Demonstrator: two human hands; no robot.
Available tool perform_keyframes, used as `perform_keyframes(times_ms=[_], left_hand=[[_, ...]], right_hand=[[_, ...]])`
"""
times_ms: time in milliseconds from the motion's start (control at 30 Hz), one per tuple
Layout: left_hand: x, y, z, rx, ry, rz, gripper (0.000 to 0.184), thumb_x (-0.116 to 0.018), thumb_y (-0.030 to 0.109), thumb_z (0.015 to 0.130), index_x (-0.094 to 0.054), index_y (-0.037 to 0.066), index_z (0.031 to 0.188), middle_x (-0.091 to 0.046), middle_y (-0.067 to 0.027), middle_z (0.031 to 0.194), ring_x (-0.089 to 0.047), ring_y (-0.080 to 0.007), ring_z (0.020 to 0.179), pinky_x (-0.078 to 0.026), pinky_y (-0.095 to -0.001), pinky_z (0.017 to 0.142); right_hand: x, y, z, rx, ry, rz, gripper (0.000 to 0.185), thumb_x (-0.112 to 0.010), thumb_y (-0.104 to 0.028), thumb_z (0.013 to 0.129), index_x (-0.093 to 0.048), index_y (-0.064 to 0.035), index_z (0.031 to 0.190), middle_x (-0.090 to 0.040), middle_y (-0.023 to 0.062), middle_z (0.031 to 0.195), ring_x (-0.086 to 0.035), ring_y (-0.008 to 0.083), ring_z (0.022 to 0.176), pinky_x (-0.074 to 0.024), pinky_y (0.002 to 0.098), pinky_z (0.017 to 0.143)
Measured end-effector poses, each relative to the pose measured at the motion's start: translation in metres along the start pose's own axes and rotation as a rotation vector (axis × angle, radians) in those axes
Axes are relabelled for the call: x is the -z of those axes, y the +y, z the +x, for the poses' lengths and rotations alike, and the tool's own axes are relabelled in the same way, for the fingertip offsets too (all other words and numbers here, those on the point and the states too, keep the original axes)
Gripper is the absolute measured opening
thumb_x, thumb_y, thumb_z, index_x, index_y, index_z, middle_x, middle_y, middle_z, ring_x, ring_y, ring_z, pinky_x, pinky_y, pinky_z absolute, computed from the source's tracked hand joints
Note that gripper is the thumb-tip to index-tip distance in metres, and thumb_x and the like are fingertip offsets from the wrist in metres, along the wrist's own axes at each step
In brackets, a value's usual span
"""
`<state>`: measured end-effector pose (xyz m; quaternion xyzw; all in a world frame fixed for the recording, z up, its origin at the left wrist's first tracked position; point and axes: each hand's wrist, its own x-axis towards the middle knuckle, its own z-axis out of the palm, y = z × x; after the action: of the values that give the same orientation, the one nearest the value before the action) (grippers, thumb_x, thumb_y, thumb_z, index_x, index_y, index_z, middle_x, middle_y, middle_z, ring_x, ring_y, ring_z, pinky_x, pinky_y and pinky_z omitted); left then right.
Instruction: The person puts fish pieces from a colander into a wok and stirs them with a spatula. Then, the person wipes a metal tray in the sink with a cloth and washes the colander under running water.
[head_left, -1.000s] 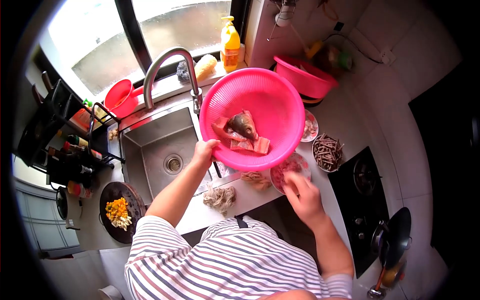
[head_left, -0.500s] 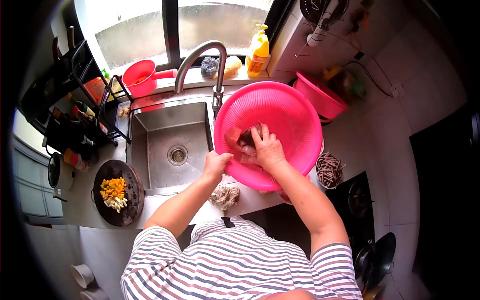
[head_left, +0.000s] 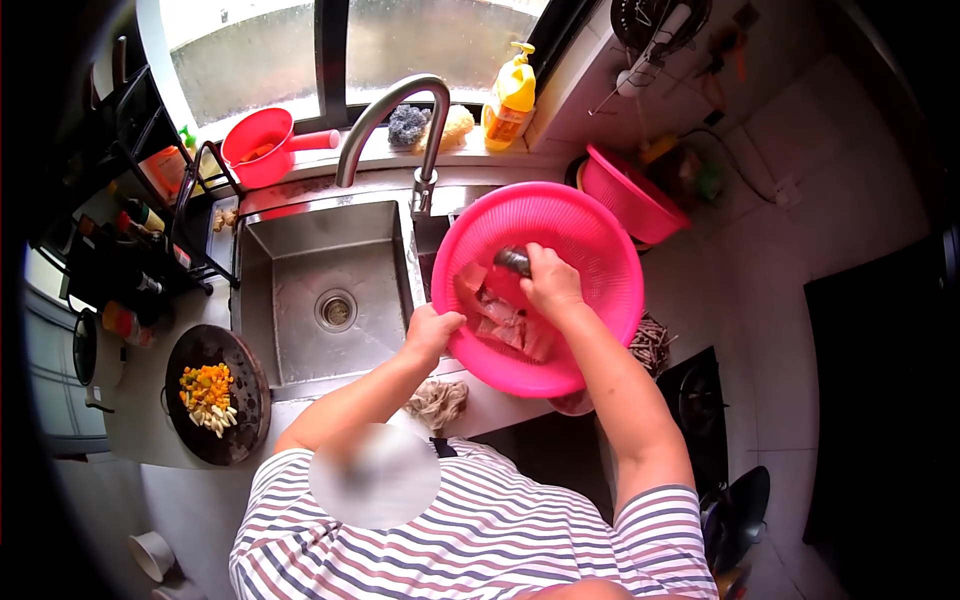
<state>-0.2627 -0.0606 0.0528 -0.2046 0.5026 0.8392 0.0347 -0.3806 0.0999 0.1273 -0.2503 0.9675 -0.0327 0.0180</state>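
A pink plastic colander (head_left: 610,300) is held at the right of the sink, its ribbed inside facing up. My left hand (head_left: 433,330) is closed on the colander's near-left rim. Over the inside of the colander, my right hand (head_left: 552,283) is closed on a dark, glossy piece of raw meat (head_left: 513,261); its exact kind is not clear. Pale pink raw meat pieces (head_left: 507,325) lie at the colander's left and bottom, just below and left of my right hand.
Left of the colander is a steel sink (head_left: 285,345) with a curved faucet (head_left: 392,100). A round dark board (head_left: 255,385) bears chopped orange and white pieces. A crumpled cloth (head_left: 438,402) lies at the counter's front edge. A pink bucket (head_left: 630,195) stands behind right.
My right hand has lifted the dark piece up and away from the pale pieces. The colander has tilted and shifted slightly downward; my left hand stays on its rim.
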Motion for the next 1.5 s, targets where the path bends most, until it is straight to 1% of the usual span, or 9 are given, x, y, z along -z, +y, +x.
perform_keyframes(times_ms=[33, 167, 433, 667, 833, 900, 1233, 1400, 1500], left_hand=[[0.002, -0.001, 0.001, 0.012, 0.009, 0.022, 0.016, -0.055, 0.008, 0.071, -0.060, -0.002, 0.082, -0.060, -0.0099, 0.068, -0.057, -0.0189, 0.050, -0.045, -0.0291, 0.042], [0.008, -0.006, 0.005, 0.030, 0.017, 0.038, 0.015, -0.055, 0.006, 0.071, -0.060, -0.002, 0.082, -0.060, -0.0097, 0.068, -0.057, -0.0184, 0.050, -0.045, -0.0291, 0.040], [0.002, -0.007, 0.013, -0.014, -0.033, 0.025, 0.015, -0.056, 0.008, 0.071, -0.061, -0.001, 0.082, -0.061, -0.0090, 0.067, -0.058, -0.0173, 0.048, -0.044, -0.0274, 0.038], [-0.006, -0.011, 0.014, 0.025, -0.112, 0.064, 0.021, -0.059, 0.005, 0.071, -0.059, 0.000, 0.091, -0.062, -0.0072, 0.075, -0.059, -0.0181, 0.062, -0.047, -0.0277, 0.056], [-0.011, -0.011, 0.023, 0.080, -0.273, -0.022, 0.039, -0.056, 0.006, 0.074, -0.051, -0.003, 0.111, -0.060, -0.0123, 0.098, -0.061, -0.0241, 0.083, -0.052, -0.0335, 0.069], [-0.021, 0.003, 0.009, 0.113, -0.269, 0.036, 0.038, -0.056, 0.008, 0.074, -0.051, -0.005, 0.109, -0.060, -0.0135, 0.094, -0.063, -0.0235, 0.073, -0.053, -0.0316, 0.057], [-0.047, -0.006, -0.015, 0.057, -0.258, 0.193, 0.029, -0.061, 0.020, 0.075, -0.058, -0.002, 0.095, -0.063, -0.0107, 0.087, -0.064, -0.0194, 0.071, -0.054, -0.0282, 0.056], [-0.095, -0.023, -0.061, 0.085, -0.286, 0.161, 0.030, -0.061, 0.017, 0.075, -0.057, -0.003, 0.098, -0.063, -0.0127, 0.091, -0.063, -0.0220, 0.082, -0.054, -0.0322, 0.068], [-0.120, -0.038, -0.084, 0.127, -0.313, 0.098, 0.026, -0.059, 0.011, 0.077, -0.056, -0.006, 0.096, -0.063, -0.0154, 0.091, -0.063, -0.0233, 0.082, -0.055, -0.0338, 0.070]], right_hand=[[-0.002, 0.009, 0.005, -0.064, 0.076, 0.146, 0.040, -0.058, -0.015, 0.071, -0.049, 0.0003, 0.107, -0.061, 0.0154, 0.089, -0.061, 0.0268, 0.078, -0.0498, 0.0363, 0.068], [0.014, 0.031, 0.003, -0.417, -0.416, 1.491, 0.023, -0.056, -0.023, 0.081, -0.058, -0.0093, 0.099, -0.064, 0.0011, 0.083, -0.061, 0.0105, 0.069, -0.0499, 0.0282, 0.054], [0.034, 0.041, -0.050, -0.317, -0.247, 2.006, 0.028, -0.054, -0.012, 0.083, -0.053, -0.0013, 0.109, -0.063, 0.0079, 0.095, -0.064, 0.0145, 0.080, -0.0541, 0.0318, 0.068], [0.058, 0.054, -0.110, -0.408, -0.003, 1.942, 0.027, -0.054, -0.016, 0.084, -0.054, -0.0021, 0.107, -0.063, 0.0078, 0.093, -0.062, 0.0145, 0.079, -0.0525, 0.0292, 0.071], [0.081, 0.079, -0.192, -0.262, 0.319, 2.052, 0.026, -0.055, -0.022, 0.084, -0.055, -0.0038, 0.103, -0.062, 0.0065, 0.086, -0.062, 0.0160, 0.069, -0.0528, 0.0292, 0.054], [0.096, 0.094, -0.234, -0.232, 0.537, 2.024, 0.028, -0.054, -0.024, 0.084, -0.055, -0.0042, 0.104, -0.063, 0.0067, 0.081, -0.062, 0.0155, 0.065, -0.0520, 0.0279, 0.046], [0.124, 0.231, -0.601, -1.050, 1.217, 1.385, 0.034, -0.060, -0.030, 0.082, -0.057, -0.0004, 0.100, -0.063, 0.0102, 0.081, -0.063, 0.0189, 0.068, -0.0536, 0.0291, 0.054], [0.092, 0.311, -0.778, -1.667, 1.158, 0.972, 0.030, -0.061, -0.029, 0.080, -0.058, -0.0024, 0.093, -0.062, 0.0099, 0.076, -0.061, 0.0199, 0.055, -0.0499, 0.0304, 0.045], [0.066, 0.356, -0.839, -1.826, 0.850, 0.874, 0.027, -0.060, -0.027, 0.079, -0.059, -0.0005, 0.085, -0.060, 0.0120, 0.068, -0.057, 0.0201, 0.047, -0.0469, 0.0312, 0.040]])
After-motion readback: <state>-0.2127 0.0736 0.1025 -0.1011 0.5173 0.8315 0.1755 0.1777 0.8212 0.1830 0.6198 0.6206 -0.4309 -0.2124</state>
